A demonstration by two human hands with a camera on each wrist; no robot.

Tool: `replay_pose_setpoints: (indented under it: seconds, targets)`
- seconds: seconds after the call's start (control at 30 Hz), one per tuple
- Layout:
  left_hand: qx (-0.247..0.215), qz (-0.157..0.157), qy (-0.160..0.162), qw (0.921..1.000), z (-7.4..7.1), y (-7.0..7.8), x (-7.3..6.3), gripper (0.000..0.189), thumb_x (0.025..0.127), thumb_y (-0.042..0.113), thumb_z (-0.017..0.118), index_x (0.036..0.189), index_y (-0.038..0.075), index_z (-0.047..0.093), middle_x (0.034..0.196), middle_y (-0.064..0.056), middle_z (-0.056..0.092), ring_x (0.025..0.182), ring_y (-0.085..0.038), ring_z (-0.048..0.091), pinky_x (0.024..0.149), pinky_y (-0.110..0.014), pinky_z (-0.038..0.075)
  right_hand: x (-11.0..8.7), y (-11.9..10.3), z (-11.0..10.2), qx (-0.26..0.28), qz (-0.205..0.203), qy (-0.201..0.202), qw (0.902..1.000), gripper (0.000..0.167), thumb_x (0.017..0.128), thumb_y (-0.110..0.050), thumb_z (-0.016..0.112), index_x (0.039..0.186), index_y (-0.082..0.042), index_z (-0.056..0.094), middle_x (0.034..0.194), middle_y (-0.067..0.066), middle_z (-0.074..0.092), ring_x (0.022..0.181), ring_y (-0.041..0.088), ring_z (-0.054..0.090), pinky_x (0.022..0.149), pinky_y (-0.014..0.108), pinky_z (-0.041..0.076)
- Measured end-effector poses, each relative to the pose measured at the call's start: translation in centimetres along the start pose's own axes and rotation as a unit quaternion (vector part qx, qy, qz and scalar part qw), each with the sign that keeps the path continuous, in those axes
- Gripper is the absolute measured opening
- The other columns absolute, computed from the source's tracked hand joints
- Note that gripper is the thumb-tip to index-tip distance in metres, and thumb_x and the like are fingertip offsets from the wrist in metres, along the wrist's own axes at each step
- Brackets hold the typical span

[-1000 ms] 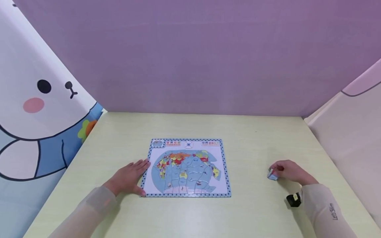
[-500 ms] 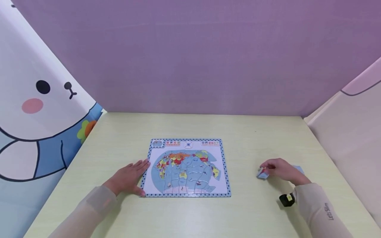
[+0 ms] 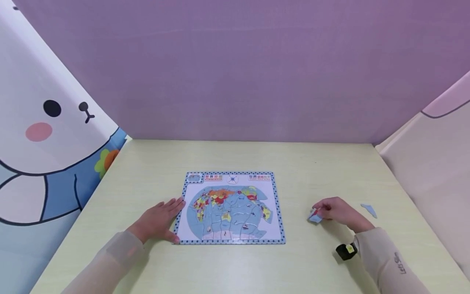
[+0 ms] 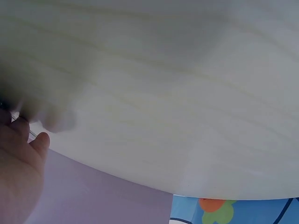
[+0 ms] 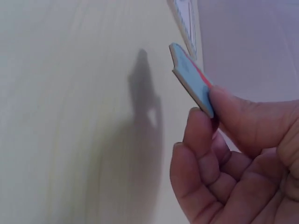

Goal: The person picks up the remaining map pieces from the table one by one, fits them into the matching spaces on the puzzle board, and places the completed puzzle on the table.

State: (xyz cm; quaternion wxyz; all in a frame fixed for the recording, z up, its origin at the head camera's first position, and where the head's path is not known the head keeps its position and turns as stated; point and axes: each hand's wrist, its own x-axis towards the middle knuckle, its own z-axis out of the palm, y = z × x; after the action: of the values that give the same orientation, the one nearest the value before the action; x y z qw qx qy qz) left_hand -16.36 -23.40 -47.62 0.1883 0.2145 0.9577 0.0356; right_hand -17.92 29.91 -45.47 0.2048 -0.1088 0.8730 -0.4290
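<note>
A world-map jigsaw puzzle [image 3: 235, 220] in a blue dotted frame lies flat on the table, with an unfilled gap at the right side of its map. My left hand [image 3: 158, 218] rests at the frame's left edge, fingers straight. To the right of the puzzle, my right hand [image 3: 335, 212] pinches a light blue and red puzzle piece [image 3: 315, 215] between thumb and fingers. The right wrist view shows that puzzle piece [image 5: 189, 77] held tilted above the table, its shadow falling below. In the left wrist view only part of my left hand [image 4: 21, 163] appears, at the left edge.
Another blue puzzle piece [image 3: 369, 210] lies on the table right of my right hand. A black wrist camera [image 3: 346, 251] sits under the right sleeve. The table [image 3: 235, 269] ends at a purple cloth wall [image 3: 235, 73] behind, with printed cloth on the left.
My right hand has moved left toward the puzzle with the pinched puzzle piece. The blue puzzle piece on the table behind it has come into view. My left hand has stayed put.
</note>
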Motion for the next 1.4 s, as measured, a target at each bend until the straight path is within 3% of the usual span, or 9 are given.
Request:
replay_pose_setpoints:
  seconds: [0.7,1.07,1.4]
  targets:
    - [0.012,0.024,0.020,0.9994,0.0,-0.2,-0.2,0.111,0.066,0.061,0.077,0.147,-0.002,0.033,0.153,-0.017,0.030,0.140,-0.038,0.025,0.109,-0.056,0.027,1.5,-2.5,3.2,0.012,-0.007,-0.013,0.9998,0.017,0.087,0.006,0.061,0.103,0.012,0.063,0.081,0.005,0.064,0.072,0.018,0.056,0.062,0.026,0.050]
    - [0.005,0.014,0.010,0.9998,-0.2,0.0,-0.2,0.112,0.066,0.062,0.076,0.147,-0.001,0.031,0.154,-0.017,0.028,0.141,-0.038,0.024,0.109,-0.056,0.027,1.8,-3.2,4.5,0.022,0.017,0.043,0.9987,0.020,0.090,0.002,0.060,0.108,0.010,0.063,0.083,0.005,0.061,0.078,0.019,0.056,0.069,0.029,0.053]
    - [-0.009,0.007,0.009,0.9999,-0.3,0.2,-0.3,0.111,0.066,0.059,0.078,0.148,-0.001,0.030,0.155,-0.016,0.026,0.141,-0.038,0.022,0.110,-0.052,0.028,2.3,-4.6,5.9,0.043,0.015,0.018,0.9988,0.018,0.090,0.003,0.061,0.107,0.009,0.064,0.083,0.005,0.062,0.078,0.019,0.057,0.074,0.032,0.055]
